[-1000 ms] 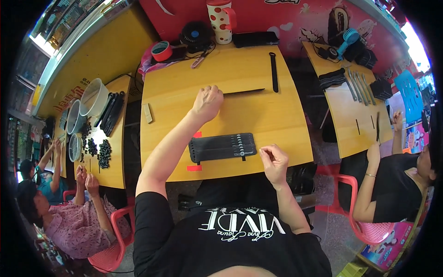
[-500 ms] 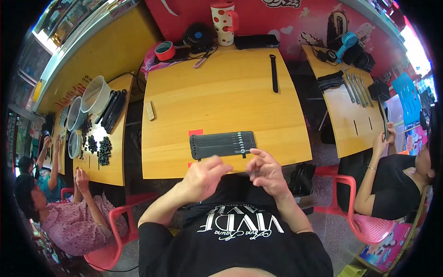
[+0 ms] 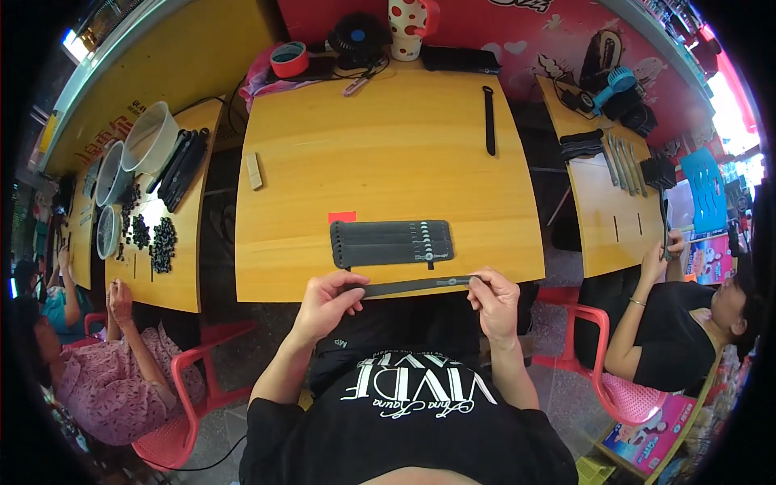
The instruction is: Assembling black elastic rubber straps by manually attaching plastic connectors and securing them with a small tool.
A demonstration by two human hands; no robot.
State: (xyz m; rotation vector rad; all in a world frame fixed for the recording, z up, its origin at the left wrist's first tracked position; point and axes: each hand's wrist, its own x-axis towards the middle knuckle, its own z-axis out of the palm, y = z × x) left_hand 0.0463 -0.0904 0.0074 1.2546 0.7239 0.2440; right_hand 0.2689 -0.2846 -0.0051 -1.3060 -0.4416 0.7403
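— So, where are the hands?

— Both sit at the lower centre of the frame, at the near edge of the yellow table (image 3: 388, 153). The left hand (image 3: 325, 301) pinches one end of a dark strap (image 3: 416, 285); the right hand (image 3: 493, 301) pinches the other end. Each hand is closed narrowly on the strap, which runs level between them.

— And where does the strap lie relative to the table?

— It is stretched along the table's near edge, just below a stack of dark straps (image 3: 391, 242). That stack lies flat on the table, laid side by side, close to the held strap; whether the two touch, I cannot tell.

— What else is on the surface?

— A small red tag (image 3: 342, 217) sits just above the stack's left end. One single black strap (image 3: 488, 120) lies upright toward the upper right of the table. A roll of red tape (image 3: 288, 58), a black fan (image 3: 358, 36) and a spotted cup (image 3: 407, 27) stand along the far edge.

— Anyone nearby?

— A person in black (image 3: 687, 339) sits at the right; another person in pink (image 3: 105, 380) sits at the lower left, beside a side table with grey tubs (image 3: 149, 145).
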